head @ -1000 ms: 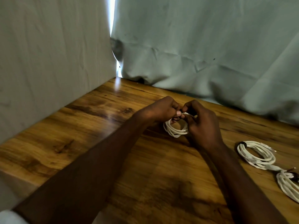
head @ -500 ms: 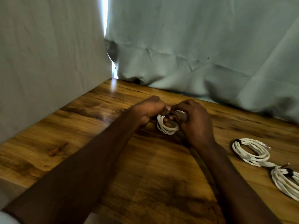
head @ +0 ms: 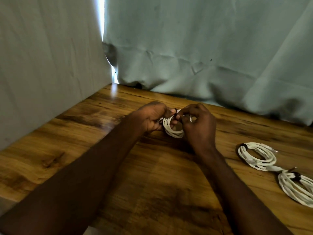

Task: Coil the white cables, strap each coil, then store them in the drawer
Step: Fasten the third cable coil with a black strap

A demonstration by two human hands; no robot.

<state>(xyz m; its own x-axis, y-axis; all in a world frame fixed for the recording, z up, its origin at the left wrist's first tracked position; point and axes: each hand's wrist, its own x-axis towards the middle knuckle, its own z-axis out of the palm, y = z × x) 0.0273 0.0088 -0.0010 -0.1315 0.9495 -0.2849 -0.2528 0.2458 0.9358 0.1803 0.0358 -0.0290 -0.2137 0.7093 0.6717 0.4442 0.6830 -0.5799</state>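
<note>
Tilted more upright than a moment ago, the small white cable coil (head: 172, 128) sits just above the wooden table (head: 105, 163) — left hand (head: 150, 118) gripping one side, right hand (head: 199, 123) pinching a dark strap (head: 175, 112) at its top. Two strapped coils (head: 257, 156) lie well apart at right.

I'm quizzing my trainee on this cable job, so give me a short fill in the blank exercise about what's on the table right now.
1. Both hands, the left hand and the right hand, hold one white cable coil above the ____ table.
2. The number of other coils lying on the table to the person's right, the nearer-middle coil and the edge coil, is ____.
3. Each lying coil carries a strap whose colour is ____.

Missing words: wooden; two; black
</note>
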